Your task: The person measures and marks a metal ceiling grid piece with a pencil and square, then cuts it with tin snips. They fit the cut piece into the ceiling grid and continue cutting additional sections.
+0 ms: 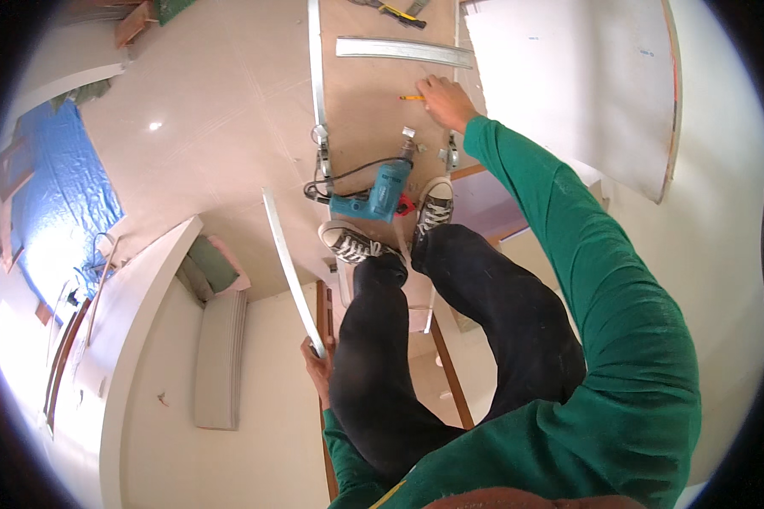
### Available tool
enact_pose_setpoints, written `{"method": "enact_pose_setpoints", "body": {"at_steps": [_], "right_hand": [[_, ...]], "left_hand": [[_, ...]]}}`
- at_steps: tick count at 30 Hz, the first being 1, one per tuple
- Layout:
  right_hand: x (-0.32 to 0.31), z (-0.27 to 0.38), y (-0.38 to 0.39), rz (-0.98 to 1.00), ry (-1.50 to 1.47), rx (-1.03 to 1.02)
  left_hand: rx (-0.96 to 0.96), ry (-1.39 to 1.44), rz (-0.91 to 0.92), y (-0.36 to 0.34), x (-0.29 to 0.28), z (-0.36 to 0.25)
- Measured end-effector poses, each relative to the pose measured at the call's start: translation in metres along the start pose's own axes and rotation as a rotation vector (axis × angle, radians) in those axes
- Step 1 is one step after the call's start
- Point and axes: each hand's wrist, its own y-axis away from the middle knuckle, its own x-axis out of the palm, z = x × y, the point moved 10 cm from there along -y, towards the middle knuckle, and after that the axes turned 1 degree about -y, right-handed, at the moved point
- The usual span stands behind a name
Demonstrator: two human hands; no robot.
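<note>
My left hand (317, 363), low beside my left leg, is closed around the lower end of a long narrow metal profile (289, 267) that slants up and away to the left. Ahead of my feet, my right hand (446, 102) has its fingers closed on a yellow pencil (411, 97), which points left over the brown board of the platform (361, 110). Beyond that hand lies a short metal channel (403, 52) across the board. A teal corded power drill (389, 188) rests on its side just in front of my shoes.
A yellow-and-black hand tool (399, 14) lies at the far end of the platform, cut by the picture edge. Metal rails (317, 68) run along its sides. A large white panel (581, 76) stands at right. Blue sheeting (55, 178) covers an area at left.
</note>
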Motion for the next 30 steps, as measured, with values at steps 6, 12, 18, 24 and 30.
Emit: {"method": "enact_pose_setpoints", "body": {"at_steps": [6, 12, 18, 24, 30], "right_hand": [[-0.01, 0.007, 0.04, 0.063, -0.053, 0.202], [-0.022, 0.031, 0.277, 0.29, -0.383, 0.379], [-0.115, 0.023, 0.502, 0.394, -0.537, 0.835], [-0.177, 0.008, 0.57, 0.079, -0.751, 0.925], [-0.381, 0.085, 0.521, -0.32, -1.106, 0.657]], "left_hand": [[0.064, -0.01, 0.07, 0.03, -0.047, -0.054], [0.011, -0.035, 0.215, 0.099, -0.102, -0.044], [0.14, -0.007, 0.237, 0.153, -0.16, -0.055], [0.148, 0.099, 0.301, 0.198, -0.224, -0.077], [0.226, -0.111, 0.204, 0.185, -0.279, -0.065]]}}
